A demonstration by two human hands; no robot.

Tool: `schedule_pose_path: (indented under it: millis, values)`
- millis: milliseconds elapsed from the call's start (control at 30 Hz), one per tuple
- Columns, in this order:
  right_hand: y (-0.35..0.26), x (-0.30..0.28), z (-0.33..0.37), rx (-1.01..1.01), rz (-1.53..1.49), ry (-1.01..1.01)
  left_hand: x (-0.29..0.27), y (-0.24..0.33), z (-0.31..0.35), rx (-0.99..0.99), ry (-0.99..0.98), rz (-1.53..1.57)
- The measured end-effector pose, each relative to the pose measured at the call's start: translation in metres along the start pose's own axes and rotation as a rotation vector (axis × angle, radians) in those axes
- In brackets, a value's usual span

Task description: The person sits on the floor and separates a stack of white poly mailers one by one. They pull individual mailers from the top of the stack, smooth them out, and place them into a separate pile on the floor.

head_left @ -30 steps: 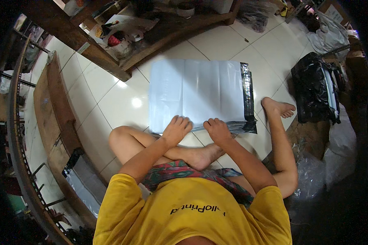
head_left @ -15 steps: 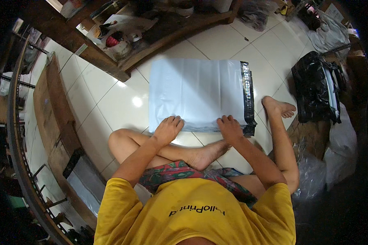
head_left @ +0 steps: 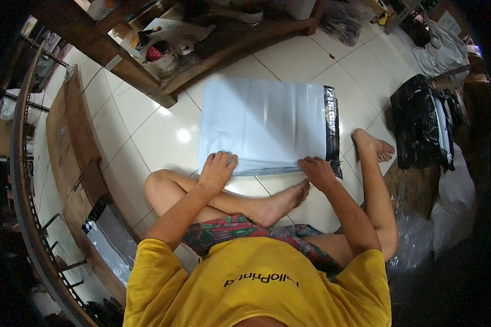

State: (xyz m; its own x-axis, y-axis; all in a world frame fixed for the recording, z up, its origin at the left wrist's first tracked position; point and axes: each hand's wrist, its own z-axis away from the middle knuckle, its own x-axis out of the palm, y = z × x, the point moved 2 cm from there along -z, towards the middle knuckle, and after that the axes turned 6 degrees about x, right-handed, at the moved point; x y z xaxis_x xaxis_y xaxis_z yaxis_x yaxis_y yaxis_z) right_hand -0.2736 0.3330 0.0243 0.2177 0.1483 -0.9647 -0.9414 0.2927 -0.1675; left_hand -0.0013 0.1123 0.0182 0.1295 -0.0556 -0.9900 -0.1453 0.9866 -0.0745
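Note:
A stack of pale blue-grey plastic mailing bags (head_left: 262, 120) lies flat on the floor before my crossed legs, black flap strips along its right side. Over the near left edge of the stack, my left hand (head_left: 218, 170) is closed with bent fingers on the plastic. My right hand (head_left: 318, 172) pinches the same edge close to the black strip. Between both hands the top film is creased in long folds. My thumbs are mostly hidden.
A wooden shelf (head_left: 223, 59) with assorted items stands beyond the stack. At right sits a black-wrapped bundle (head_left: 421, 122) beside crumpled clear plastic (head_left: 412, 229). Cardboard (head_left: 73, 141) lies along the left, with a grey plastic packet (head_left: 112, 240) on it, beside a metal rack (head_left: 19, 163).
Both hands have shifted slightly; my right hand is a little farther right and nearer me. The near edge of the top bag has become creased between them.

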Motion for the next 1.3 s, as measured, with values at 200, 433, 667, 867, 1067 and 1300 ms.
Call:
schedule_pose_path:
  millis: [200, 433, 667, 867, 1067, 1300]
  values:
    - [-0.002, 0.001, 0.002, -0.003, -0.018, 0.044, -0.002, 0.004, -0.001, -0.166, 0.054, -0.102]
    - [0.007, -0.008, 0.005, 0.005, -0.053, 0.048, -0.008, -0.012, 0.005, -0.085, 0.119, -0.020]
    - [0.021, -0.008, 0.012, 0.039, -0.033, 0.046, -0.007, -0.006, -0.004, -0.051, 0.040, -0.088]
    - [0.045, -0.001, 0.016, 0.064, -0.067, 0.090, 0.005, -0.030, -0.017, -0.025, -0.100, 0.367]
    - [0.059, -0.016, 0.010, 0.098, -0.053, -0.023, -0.017, -0.030, -0.014, -0.086, -0.129, 0.320]
    - [0.102, -0.025, 0.038, 0.269, -0.057, -0.081, -0.011, -0.053, -0.009, -0.141, -0.095, 0.519]
